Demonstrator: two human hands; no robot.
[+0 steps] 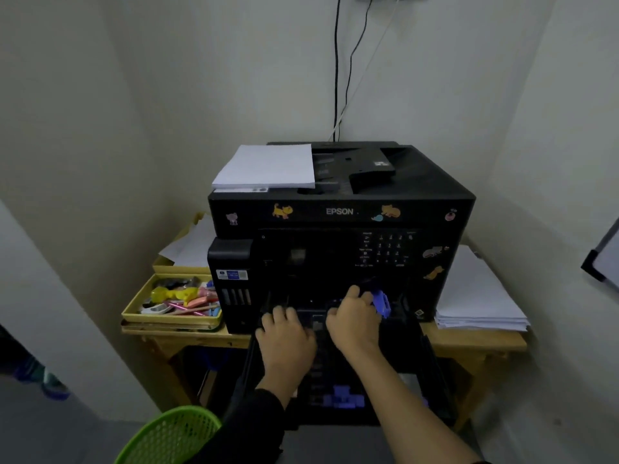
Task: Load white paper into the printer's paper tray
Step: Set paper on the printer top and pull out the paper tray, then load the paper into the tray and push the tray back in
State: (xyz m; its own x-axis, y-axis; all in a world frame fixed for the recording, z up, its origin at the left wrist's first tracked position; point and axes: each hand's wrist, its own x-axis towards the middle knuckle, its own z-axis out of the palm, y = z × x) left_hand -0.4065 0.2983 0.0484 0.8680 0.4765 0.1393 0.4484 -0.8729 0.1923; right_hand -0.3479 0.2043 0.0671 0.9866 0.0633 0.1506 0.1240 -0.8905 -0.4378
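A black Epson printer (341, 212) stands on a wooden table. Its black paper tray (415, 370) is pulled out toward me, and I see no paper in it. My left hand (288, 339) lies flat inside the tray on its left side, fingers spread. My right hand (353, 319) reaches to the tray's back, fingers at a blue paper guide (382, 303); whether it grips the guide is unclear. Another blue guide (341, 396) sits near the tray's front. A stack of white paper (268, 165) rests on the printer's top left.
More white sheets (475, 296) lie on the wooden table (475, 341) right of the printer. Yellow trays (167, 304) with small items and papers stand to the left. A green mesh basket (167, 437) is at the lower left. Cables (336, 78) run up the wall.
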